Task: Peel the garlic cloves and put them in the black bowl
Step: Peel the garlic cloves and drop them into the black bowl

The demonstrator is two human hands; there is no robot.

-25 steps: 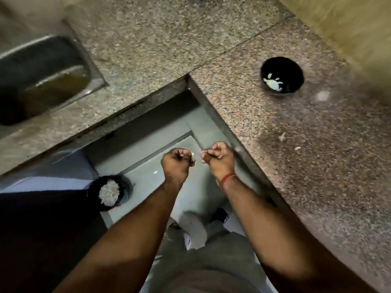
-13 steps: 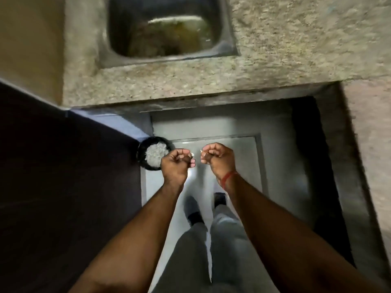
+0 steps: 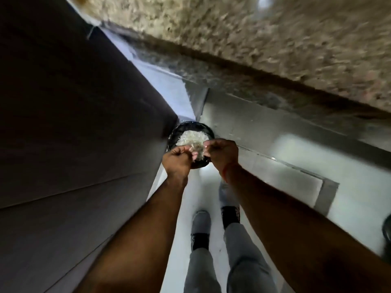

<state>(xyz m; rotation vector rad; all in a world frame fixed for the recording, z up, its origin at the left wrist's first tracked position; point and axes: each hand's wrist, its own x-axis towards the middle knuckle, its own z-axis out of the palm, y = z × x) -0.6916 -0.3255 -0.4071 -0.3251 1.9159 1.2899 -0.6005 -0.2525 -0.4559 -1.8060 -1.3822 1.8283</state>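
Both hands hang close together over a black round container (image 3: pixel 179 132) that stands on the floor and holds a heap of white garlic skins (image 3: pixel 191 137). My left hand (image 3: pixel 176 162) is curled, and its fingertips pinch a small pale garlic clove (image 3: pixel 195 155). My right hand (image 3: pixel 221 153), with a red thread at the wrist, pinches a thin pale bit of garlic skin (image 3: pixel 205 144) above the container's near rim. The pieces are blurred and tiny. The black bowl for the peeled cloves is out of view.
A dark cabinet front (image 3: pixel 74 123) fills the left. The speckled granite counter edge (image 3: pixel 254 49) runs across the top. My feet (image 3: pixel 201 225) stand on the pale floor (image 3: pixel 296 166). A dark round object (image 3: pixel 388 229) shows at the right edge.
The view has swung left and down, away from the counter and the black bowl. My hands, still pinching the small pieces, have moved from over bare floor to over the container of skins.
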